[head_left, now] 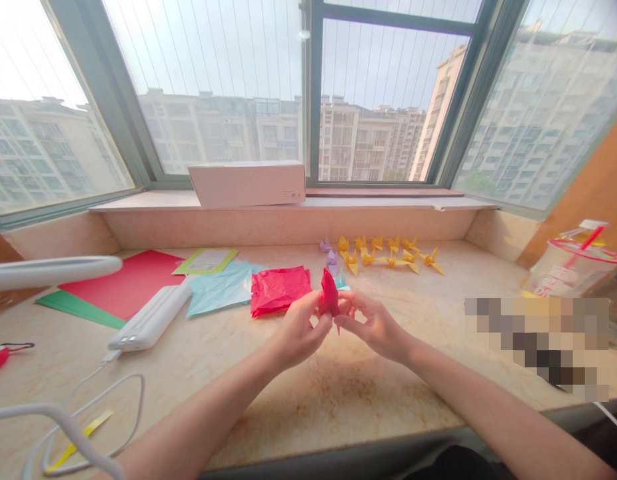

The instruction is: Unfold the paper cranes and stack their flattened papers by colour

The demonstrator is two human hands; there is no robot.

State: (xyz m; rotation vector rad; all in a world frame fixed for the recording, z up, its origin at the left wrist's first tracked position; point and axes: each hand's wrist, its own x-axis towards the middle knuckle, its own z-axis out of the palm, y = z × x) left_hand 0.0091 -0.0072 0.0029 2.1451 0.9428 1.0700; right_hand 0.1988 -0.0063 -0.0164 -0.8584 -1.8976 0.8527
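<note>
A partly shaped red folded paper stands upright between my two hands, above the middle of the stone counter. My left hand pinches it from the left side. From the right, the fingertips of my right hand close on its lower edge, where a thin point sticks down. Just behind my hands lies a red paper packet. A small teal folded piece is partly hidden behind my right hand. Yellow paper cranes stand in rows farther back, beside a few lilac folded pieces.
Light blue packets, red sheets and a green sheet lie at the left. A white power bank trails a white cable. A long white box sits on the sill. A plastic cup stands at right.
</note>
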